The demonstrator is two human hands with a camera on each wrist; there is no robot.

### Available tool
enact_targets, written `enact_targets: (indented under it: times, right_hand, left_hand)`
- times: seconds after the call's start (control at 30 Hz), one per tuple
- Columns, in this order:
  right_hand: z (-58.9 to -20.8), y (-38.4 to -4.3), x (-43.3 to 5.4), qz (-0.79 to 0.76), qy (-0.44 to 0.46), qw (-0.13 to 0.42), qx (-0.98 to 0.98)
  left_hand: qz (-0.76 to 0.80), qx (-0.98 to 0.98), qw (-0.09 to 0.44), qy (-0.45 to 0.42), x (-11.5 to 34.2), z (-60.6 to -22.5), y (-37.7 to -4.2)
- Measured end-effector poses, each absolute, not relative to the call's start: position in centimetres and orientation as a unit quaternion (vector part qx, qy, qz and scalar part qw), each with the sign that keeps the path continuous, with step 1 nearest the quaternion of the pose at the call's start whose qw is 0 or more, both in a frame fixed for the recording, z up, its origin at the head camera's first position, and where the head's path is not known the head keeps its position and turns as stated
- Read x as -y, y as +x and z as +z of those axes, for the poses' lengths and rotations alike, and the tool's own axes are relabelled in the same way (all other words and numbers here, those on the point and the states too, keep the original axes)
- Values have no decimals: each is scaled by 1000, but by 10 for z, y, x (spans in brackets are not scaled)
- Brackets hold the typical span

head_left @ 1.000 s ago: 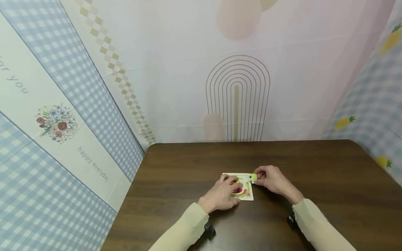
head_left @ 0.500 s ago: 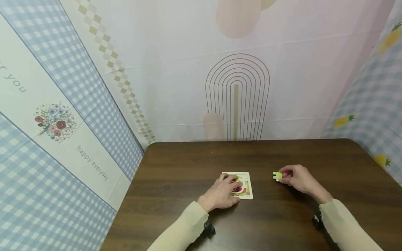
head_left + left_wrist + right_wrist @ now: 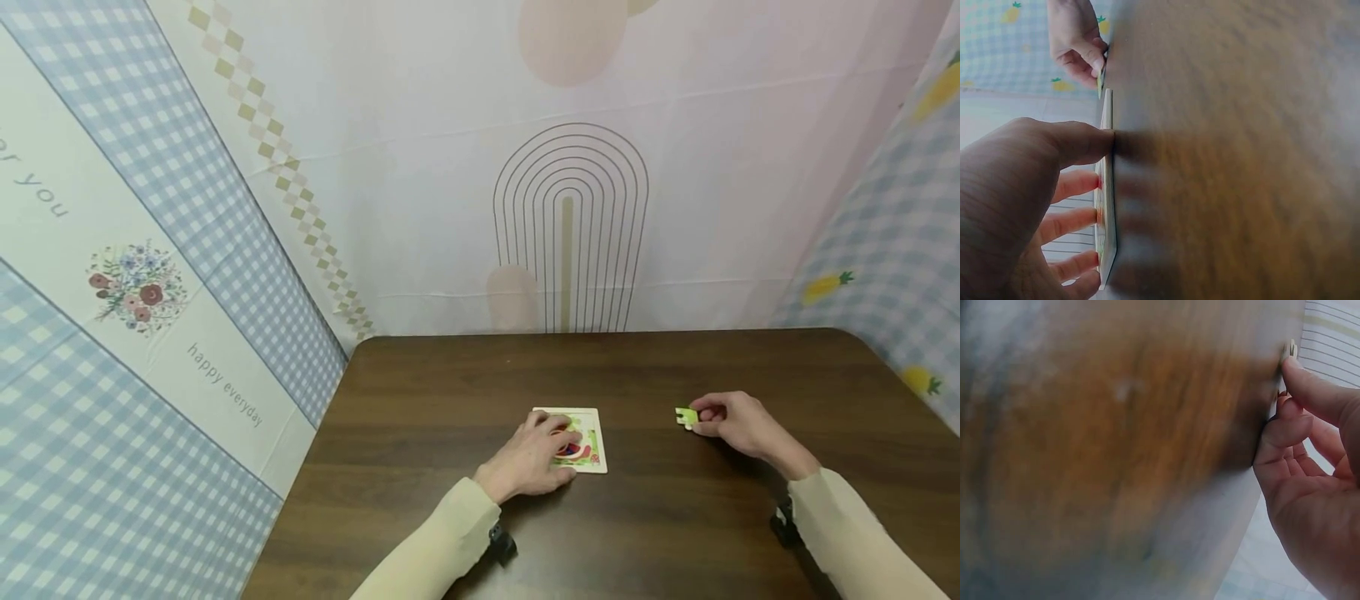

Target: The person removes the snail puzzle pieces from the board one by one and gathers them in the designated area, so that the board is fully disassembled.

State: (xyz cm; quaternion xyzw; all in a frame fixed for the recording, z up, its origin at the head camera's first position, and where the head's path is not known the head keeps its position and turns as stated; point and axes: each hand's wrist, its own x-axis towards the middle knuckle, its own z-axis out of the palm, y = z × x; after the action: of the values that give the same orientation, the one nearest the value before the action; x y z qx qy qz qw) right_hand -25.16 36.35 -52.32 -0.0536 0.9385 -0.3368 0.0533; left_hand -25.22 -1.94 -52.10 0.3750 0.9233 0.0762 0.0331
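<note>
A small square jigsaw board (image 3: 595, 425) with a white border and a colourful picture lies flat on the table. My left hand (image 3: 525, 458) rests on its left part, fingers spread over the picture and hiding some of it. In the left wrist view, the fingertips touch the board's face and the thumb lies at its edge. To the right, apart from the board, my right hand (image 3: 741, 423) pinches a green jigsaw piece (image 3: 685, 417) between thumb and fingers, low over the table. The right wrist view shows that piece (image 3: 1292, 349) edge-on beyond the thumb.
The brown wooden table (image 3: 450, 375) has rounded far corners. A pale cloth (image 3: 420, 208) with printed arches hangs behind it. Blue checked cloths hang at the left (image 3: 225, 225) and the right (image 3: 885, 250). Both wrists wear a small black camera.
My right hand has moved right with the green jigsaw piece, away from the board's upper right corner, slowing over the last half second. The left hand and board stay in place.
</note>
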Motion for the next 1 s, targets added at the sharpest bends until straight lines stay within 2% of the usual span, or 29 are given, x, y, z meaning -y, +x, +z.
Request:
enact_targets:
  times: [0.5, 0.67, 0.9, 1.0]
  right_hand:
    - [-524, -253, -366, -331, -45, 55, -941]
    - [-521, -252, -361, -319, -49, 39, -946]
    - [-509, -246, -336, -315, -45, 22, -948]
    - [-502, -244, -319, -313, -41, 31, -948]
  left_hand:
    - [75, -921, 24, 382, 18, -523, -255]
    - [77, -922, 23, 380, 18, -523, -254]
    - [101, -922, 19, 372, 20, -524, -254]
    - [111, -922, 17, 370, 20, -524, -254]
